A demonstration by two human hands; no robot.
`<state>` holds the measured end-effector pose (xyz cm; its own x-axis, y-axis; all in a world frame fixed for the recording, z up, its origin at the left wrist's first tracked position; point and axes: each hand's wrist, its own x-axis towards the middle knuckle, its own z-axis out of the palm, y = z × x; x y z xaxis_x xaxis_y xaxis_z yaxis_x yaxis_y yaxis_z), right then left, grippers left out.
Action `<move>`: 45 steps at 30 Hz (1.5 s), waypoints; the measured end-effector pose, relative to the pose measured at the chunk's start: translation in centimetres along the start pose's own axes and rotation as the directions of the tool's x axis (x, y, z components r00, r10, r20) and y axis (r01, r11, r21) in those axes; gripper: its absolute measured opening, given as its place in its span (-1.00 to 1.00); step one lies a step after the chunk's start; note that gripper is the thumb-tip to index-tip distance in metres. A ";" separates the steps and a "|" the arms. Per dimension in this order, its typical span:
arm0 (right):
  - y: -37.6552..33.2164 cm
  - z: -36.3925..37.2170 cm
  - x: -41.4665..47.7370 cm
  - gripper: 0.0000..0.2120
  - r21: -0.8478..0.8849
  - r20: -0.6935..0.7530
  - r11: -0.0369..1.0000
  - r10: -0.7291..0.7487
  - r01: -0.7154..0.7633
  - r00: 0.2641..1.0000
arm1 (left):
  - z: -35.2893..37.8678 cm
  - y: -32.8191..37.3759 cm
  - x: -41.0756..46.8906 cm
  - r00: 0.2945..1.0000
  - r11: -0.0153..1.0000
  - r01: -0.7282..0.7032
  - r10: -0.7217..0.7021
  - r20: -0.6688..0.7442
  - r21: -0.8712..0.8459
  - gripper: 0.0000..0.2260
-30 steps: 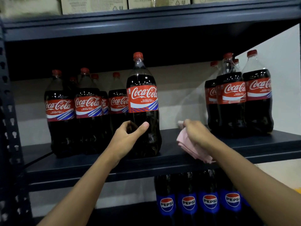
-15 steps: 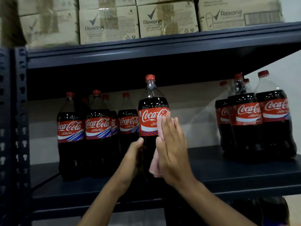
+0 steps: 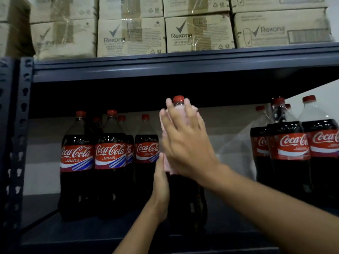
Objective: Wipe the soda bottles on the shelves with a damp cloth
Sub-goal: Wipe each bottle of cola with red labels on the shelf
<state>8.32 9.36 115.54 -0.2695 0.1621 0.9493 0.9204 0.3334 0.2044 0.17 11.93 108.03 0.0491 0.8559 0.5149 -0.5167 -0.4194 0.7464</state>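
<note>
Soda bottle (image 3: 185, 198), upright at the shelf (image 3: 110, 241) front, is being wiped near its neck, pink cloth (image 3: 180, 113) pressed under the flat-fingered right hand (image 3: 185, 142), left hand (image 3: 161, 182) braced alongside, grip unseen; a downward pass seems called for next.

"Coca-Cola" in white script stands on the red labels of the left bottles (image 3: 110, 154) and of the right bottles (image 3: 293, 145); the small white lines beneath it are too blurred to read. On the top shelf (image 3: 183, 59), the middle carton (image 3: 131, 36) bears "Rexona" beside a tick, and under it what looks like "SHOWER CLEAN". The next carton (image 3: 200, 32) reads "Rexona" and "SEXY BOUQUET"; the right carton (image 3: 280, 28) reads "Rexona"
</note>
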 end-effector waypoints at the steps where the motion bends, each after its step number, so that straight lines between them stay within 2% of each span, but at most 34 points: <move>1: 0.6 -0.6 1.7 -0.40 -0.017 -0.015 1.000 -0.024 0.024 1.000 | 0.0 -0.1 0.0 1.000 1.000 0.012 -0.012 0.028 0.005 -0.45; 4: 1.0 -1.3 6.3 -0.42 -0.076 0.041 0.997 -0.005 0.008 0.999 | -0.1 -0.1 0.2 1.000 0.999 0.006 -0.007 0.023 0.046 -0.44; 6: 1.3 -0.9 8.0 -0.53 -0.093 0.165 0.996 0.027 -0.012 0.986 | -0.1 -0.1 0.2 1.000 0.999 0.019 -0.019 0.002 0.037 -0.46; 8: 1.6 -1.1 9.1 -0.53 -0.093 0.243 0.996 0.034 -0.011 0.969 | -0.3 -0.3 0.6 0.999 0.999 0.026 -0.025 -0.025 0.037 -0.46; 11: 1.7 -1.0 9.8 -0.59 -0.078 0.246 0.997 0.002 0.017 0.969 | -0.3 -0.5 0.7 0.999 0.999 0.039 -0.039 -0.025 0.030 -0.43; 14: 2.2 -1.8 10.7 -0.67 0.045 0.240 0.989 0.129 -0.144 0.962 | -0.1 -0.5 0.7 0.999 0.998 0.050 -0.049 -0.024 0.029 -0.41; 16: 2.3 -2.3 11.1 -0.64 0.105 0.262 0.958 0.231 -0.266 0.937 | 0.0 -0.7 0.7 0.999 0.999 0.043 -0.042 -0.028 0.025 -0.40; 19: 2.0 -2.7 11.3 -0.64 0.116 0.260 0.942 0.278 -0.315 0.925 | 0.1 -0.6 0.3 0.999 0.999 0.038 -0.037 -0.031 0.033 -0.41; 23: 1.6 -2.5 9.6 -0.62 0.104 0.254 0.964 0.212 -0.244 0.944 | -0.3 -0.6 0.3 1.000 0.999 0.021 -0.020 -0.017 0.046 -0.43; 28: 1.0 -2.2 4.8 -0.33 -0.099 0.214 0.994 0.061 -0.040 0.975 | -0.4 -0.9 0.8 1.000 0.999 0.018 -0.017 -0.019 0.044 -0.40; 30: -0.5 -1.9 1.6 -0.29 -0.171 0.216 0.985 0.033 0.005 0.976 | -0.9 -0.5 0.4 1.000 0.999 -0.004 0.004 -0.009 0.045 -0.45; 31: -1.6 -1.3 -0.3 -0.34 -0.247 0.188 0.969 0.048 0.000 0.981 | 0.0 -1.3 -0.1 0.997 0.989 -0.079 0.081 -0.013 0.128 -0.51; 32: -2.5 -0.5 -2.3 -0.42 -0.270 0.164 0.961 0.100 -0.053 0.981 | 0.4 -2.0 -0.7 0.987 0.957 -0.156 0.140 0.083 0.243 -0.56; 33: -3.0 0.8 -4.5 -0.46 -0.307 0.092 0.947 0.131 -0.097 0.987 | 1.0 -1.8 -1.8 0.975 0.907 -0.197 0.142 0.171 0.371 -0.58; 34: -3.0 1.7 -6.8 -0.47 -0.241 0.067 0.966 0.110 -0.091 0.992 | 1.2 -1.4 -2.4 0.981 0.914 -0.154 0.095 0.171 0.375 -0.58; 35: -2.7 1.9 -8.7 -0.46 -0.183 0.087 0.983 0.033 -0.017 0.996 | 0.7 -1.8 -2.3 0.981 0.884 -0.193 0.173 0.085 0.427 -0.58; 36: -2.6 1.9 -10.5 -0.44 -0.116 0.097 0.992 -0.040 0.051 0.995 | 0.4 -1.3 -2.6 0.967 0.928 -0.218 0.163 0.196 0.303 -0.57; 37: -2.4 1.6 -12.0 -0.43 -0.101 0.091 0.991 -0.079 0.088 0.993 | 1.2 -0.7 -1.7 0.994 0.981 -0.075 0.058 0.097 0.178 -0.50; 38: -1.9 1.2 -13.5 -0.40 -0.102 0.095 0.989 -0.096 0.106 0.991 | 0.6 -0.2 -1.1 0.996 0.997 0.036 -0.042 0.083 0.067 -0.39; 40: -1.9 1.1 -14.9 -0.33 -0.055 0.109 0.990 -0.121 0.128 0.987 | -0.1 0.9 -1.0 0.985 0.998 0.057 -0.055 0.163 -0.011 -0.24; 42: -2.0 1.0 -14.7 -0.32 -0.036 0.091 0.991 -0.124 0.128 0.988 | 0.2 0.3 -1.1 0.983 0.999 0.051 -0.052 0.174 0.007 -0.25; 45: -1.4 0.8 -10.5 -0.36 0.068 -0.001 0.996 -0.055 0.055 0.999 | -0.2 0.0 -1.4 0.996 0.996 -0.021 0.013 0.090 0.084 -0.44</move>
<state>9.65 7.91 105.08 -0.3193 0.1431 0.9368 0.8829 0.4040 0.2393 -0.03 10.81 107.25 0.1188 0.8197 0.5603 -0.4437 -0.4610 0.7685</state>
